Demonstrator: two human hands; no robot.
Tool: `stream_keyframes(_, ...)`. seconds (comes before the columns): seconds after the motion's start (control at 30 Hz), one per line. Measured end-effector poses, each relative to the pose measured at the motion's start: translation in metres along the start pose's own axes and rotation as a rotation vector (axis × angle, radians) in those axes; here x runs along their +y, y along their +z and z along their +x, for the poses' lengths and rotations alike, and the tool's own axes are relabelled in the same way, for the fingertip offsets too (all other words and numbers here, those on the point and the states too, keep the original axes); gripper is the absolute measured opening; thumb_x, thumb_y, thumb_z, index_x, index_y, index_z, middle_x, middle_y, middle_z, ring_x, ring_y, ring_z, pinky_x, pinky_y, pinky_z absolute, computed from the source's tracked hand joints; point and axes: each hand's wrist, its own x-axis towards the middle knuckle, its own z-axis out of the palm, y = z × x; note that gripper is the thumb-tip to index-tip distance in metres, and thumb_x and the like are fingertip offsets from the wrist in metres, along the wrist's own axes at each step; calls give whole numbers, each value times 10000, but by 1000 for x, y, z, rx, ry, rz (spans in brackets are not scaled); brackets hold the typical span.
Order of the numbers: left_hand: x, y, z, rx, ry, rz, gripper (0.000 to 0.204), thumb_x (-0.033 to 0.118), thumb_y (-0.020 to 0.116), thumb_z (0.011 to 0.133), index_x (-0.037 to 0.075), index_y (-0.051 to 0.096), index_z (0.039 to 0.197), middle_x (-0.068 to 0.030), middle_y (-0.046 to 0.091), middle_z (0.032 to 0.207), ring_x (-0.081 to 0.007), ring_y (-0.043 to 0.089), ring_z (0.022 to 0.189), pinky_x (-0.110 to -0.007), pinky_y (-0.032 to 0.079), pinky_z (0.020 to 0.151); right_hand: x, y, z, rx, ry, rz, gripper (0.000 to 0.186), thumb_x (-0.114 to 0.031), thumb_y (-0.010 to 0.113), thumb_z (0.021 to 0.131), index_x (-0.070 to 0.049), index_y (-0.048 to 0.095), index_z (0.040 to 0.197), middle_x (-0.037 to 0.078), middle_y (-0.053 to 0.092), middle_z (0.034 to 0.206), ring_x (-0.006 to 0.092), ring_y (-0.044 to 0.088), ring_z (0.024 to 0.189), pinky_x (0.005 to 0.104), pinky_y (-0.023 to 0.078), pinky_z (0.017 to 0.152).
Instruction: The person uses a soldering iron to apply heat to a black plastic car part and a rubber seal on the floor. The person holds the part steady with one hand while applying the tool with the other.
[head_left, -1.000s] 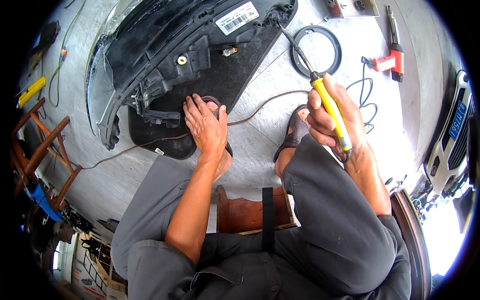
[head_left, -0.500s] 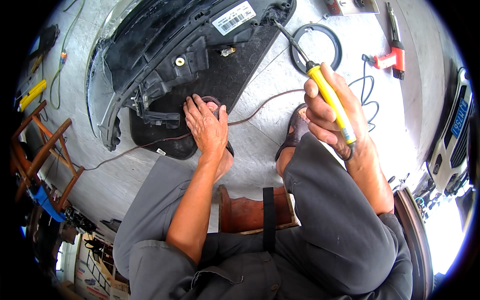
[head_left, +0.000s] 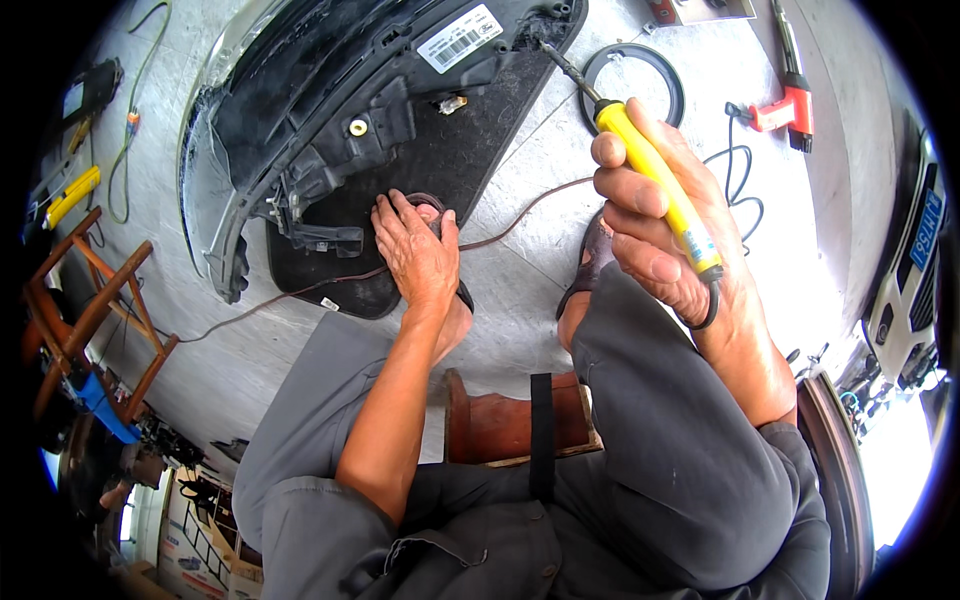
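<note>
A yellow-handled soldering iron (head_left: 655, 165) is gripped in my right hand (head_left: 690, 225), fingers wrapped round the handle. Its dark metal tip points up and left, at the right end of a black car headlight housing (head_left: 310, 130); whether it touches the plastic I cannot tell. Rough, dark plastic shows around that spot. My left hand (head_left: 418, 250) lies flat over my left foot and sandal, fingers stretched out and holding nothing. The headlight rests on a black mat (head_left: 460, 150), and its clear lens curves along the left side.
A black ring (head_left: 676, 100) lies right of the mat, and beyond it a red heat gun (head_left: 785, 112) with a dark cord. A brown cable (head_left: 525, 212) crosses the floor and mat. Far left stand a wooden frame (head_left: 110, 290) and a yellow tool (head_left: 73, 196).
My right hand has shifted slightly left with the soldering iron, whose handle now appears larger. The tip stays by the same end of the headlight. My left hand keeps its place.
</note>
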Motion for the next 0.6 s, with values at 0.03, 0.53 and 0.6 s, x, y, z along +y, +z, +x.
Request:
stream_keyframes(0.03, 0, 0, 0, -3, -2, -1, 828, 401, 672, 943, -82, 313, 1512, -295, 336, 1534, -464, 303, 1443, -538, 295, 1172, 0, 1, 0, 0, -3, -9, 386, -392, 489, 1080, -29, 575, 983, 0, 545, 645, 60, 438, 404, 226, 423, 303)
stream_keyframes(0.53, 0, 0, 0, -4, -2, -3, 814, 402, 667, 944, -82, 326, 1504, -300, 347, 1528, -468, 307, 1436, -540, 299, 1167, -1, -3, -1, -46, 0, 35, 407, -390, 459, 1089, -7, 564, 998, 20, 538, 640, 86, 443, 380, 255, 455, 306)
stream_keyframes(0.6, 0, 0, 0, -3, -5, -1, 815, 405, 664, 944, -84, 327, 1503, -300, 348, 1527, -469, 308, 1436, -541, 298, 1167, -5, -7, 1, -95, 15, 119, 407, -384, 437, 1096, -5, 558, 1011, 19, 533, 643, 88, 438, 379, 258, 457, 307)
